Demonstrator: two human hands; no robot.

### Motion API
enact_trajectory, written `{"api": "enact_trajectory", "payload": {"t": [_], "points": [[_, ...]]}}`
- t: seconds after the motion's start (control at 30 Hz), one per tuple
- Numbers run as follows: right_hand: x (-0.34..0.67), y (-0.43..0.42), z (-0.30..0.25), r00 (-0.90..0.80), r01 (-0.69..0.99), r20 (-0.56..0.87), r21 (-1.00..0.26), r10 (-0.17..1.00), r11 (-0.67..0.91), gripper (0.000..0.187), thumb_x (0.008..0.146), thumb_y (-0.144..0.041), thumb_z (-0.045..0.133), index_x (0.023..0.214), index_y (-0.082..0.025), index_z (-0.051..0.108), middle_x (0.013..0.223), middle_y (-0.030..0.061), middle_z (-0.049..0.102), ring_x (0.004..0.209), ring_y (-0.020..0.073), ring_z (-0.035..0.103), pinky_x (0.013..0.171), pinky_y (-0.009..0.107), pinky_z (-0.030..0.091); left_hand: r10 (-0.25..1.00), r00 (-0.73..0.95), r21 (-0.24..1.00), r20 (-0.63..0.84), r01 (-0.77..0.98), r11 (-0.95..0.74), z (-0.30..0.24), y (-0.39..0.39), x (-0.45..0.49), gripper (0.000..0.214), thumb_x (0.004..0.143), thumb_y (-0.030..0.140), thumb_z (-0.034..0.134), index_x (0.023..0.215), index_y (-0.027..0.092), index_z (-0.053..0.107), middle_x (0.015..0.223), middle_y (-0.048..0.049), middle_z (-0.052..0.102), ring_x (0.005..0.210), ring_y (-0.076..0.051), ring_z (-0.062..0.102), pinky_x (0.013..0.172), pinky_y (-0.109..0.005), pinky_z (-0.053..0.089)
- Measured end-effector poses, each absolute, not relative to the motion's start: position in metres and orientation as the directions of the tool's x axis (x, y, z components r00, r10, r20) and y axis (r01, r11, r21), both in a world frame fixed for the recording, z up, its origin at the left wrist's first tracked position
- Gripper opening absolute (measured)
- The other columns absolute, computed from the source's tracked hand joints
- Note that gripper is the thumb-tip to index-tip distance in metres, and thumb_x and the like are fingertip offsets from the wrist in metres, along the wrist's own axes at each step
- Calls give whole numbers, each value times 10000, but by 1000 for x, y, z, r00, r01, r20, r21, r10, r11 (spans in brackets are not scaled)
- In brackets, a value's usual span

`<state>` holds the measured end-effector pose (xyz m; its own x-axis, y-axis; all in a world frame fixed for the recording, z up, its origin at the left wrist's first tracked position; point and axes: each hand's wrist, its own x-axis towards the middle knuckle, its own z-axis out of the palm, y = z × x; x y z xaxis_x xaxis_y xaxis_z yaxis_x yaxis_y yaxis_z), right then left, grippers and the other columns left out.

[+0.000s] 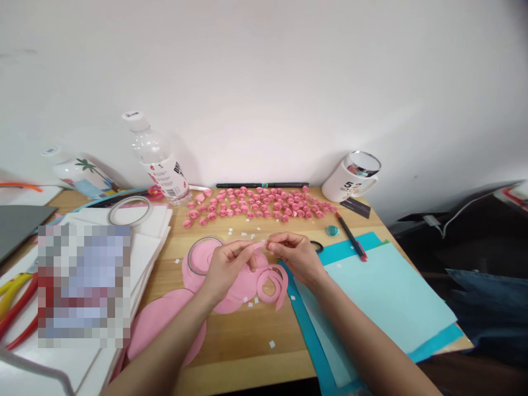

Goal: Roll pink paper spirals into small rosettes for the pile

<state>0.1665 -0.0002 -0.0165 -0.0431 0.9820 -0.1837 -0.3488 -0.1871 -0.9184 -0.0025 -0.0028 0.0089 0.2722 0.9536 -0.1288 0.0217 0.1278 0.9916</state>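
Observation:
A pink paper strip [259,245] stretches between my two hands above the wooden table. My left hand [229,267] pinches it with thumb and fingers. At its other end, my right hand [293,254] has its fingertips closed on it; the tip is hidden by the fingers. The strip's curled tail [284,283] appears to hang in a spiral below my hands. Beneath the left hand are pink paper discs [235,291] with a clear tape roll [190,258] on them. More pink discs [165,319] lie under my left forearm. Several small rolled pink paper rosettes [268,204] are spread behind.
A bottle [159,159] and a white mug [344,179] stand by the wall. Right are light-blue sheets [383,308], a pen [350,235] and a small teal roll [332,230]. Left are white papers [152,236], another tape roll [130,223] and red-yellow scissors [18,302].

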Motion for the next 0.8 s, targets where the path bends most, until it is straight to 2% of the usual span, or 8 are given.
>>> {"api": "enact_trajectory", "payload": {"t": [0.13, 0.43, 0.63, 0.8], "points": [[167, 0, -18, -54, -356, -193, -913, 980, -199, 119, 567, -234, 795, 648, -200, 715, 685, 2, 679, 625, 103, 575, 605, 226, 458, 961, 251, 993, -121, 17, 120, 8, -3, -2, 182, 790, 255, 553, 797, 134, 690, 531, 14, 577, 537, -102, 524, 580, -222, 423], [171, 1, -19, -104, -349, -236, -901, 966, -257, 167, 615, -242, 767, 772, -197, 734, 713, 13, 713, 639, 106, 621, 653, 228, 480, 957, 266, 993, -118, 11, 119, 7, -4, -3, 197, 802, 233, 540, 887, 144, 695, 543, 19, 578, 539, -97, 528, 564, -212, 414], [171, 2, -21, -83, -390, -244, -884, 966, -257, 192, 586, -217, 784, 765, -193, 719, 740, 24, 725, 623, 113, 639, 621, 224, 493, 959, 259, 993, -113, 4, 116, 8, -5, -2, 194, 799, 232, 545, 888, 142, 692, 536, 16, 580, 533, -99, 530, 562, -214, 426], [170, 2, -21, -57, -393, -246, -885, 968, -248, 180, 571, -203, 795, 727, -187, 706, 642, -2, 701, 579, 98, 623, 566, 195, 484, 961, 255, 994, -107, 6, 109, 9, -5, -2, 195, 787, 253, 555, 871, 144, 694, 526, 11, 582, 528, -108, 537, 558, -224, 434]]}}
